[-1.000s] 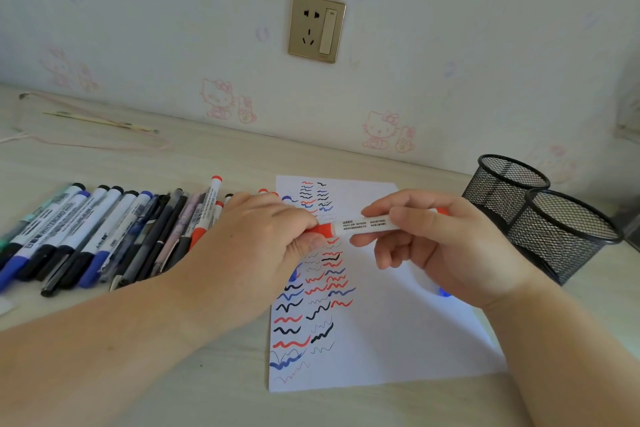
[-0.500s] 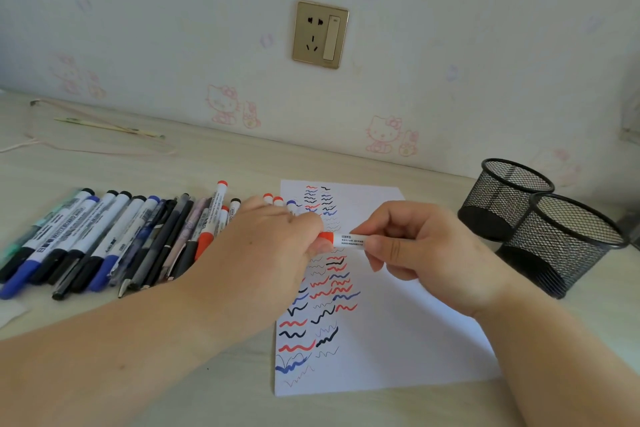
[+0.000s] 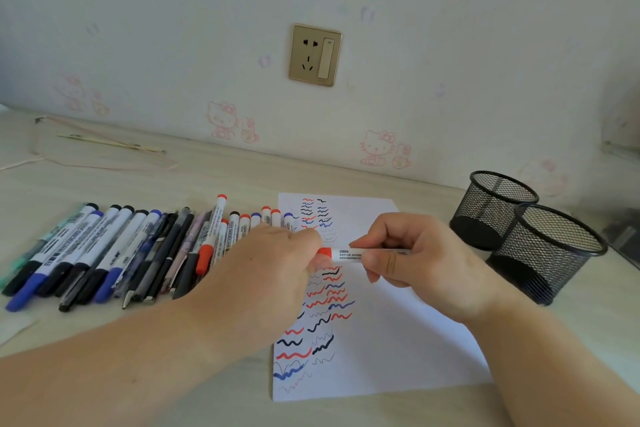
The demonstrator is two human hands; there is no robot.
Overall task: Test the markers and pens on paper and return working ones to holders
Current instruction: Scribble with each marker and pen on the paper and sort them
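A: Wide desk (image 3: 214,180), white paper (image 3: 408,343) striped with red, blue and black squiggles, two black mesh holders (image 3: 526,229) at its right.
B: And a row of pens and markers (image 3: 114,253) lying left of the sheet.
A: Over the paper, the right hand (image 3: 412,256) pinches the red marker (image 3: 346,253) by its white barrel.
B: The left hand (image 3: 273,263) grips its red cap end.

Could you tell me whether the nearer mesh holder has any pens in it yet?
Empty, it seems: through the nearer mesh holder only bare black wall shows, nothing standing inside.
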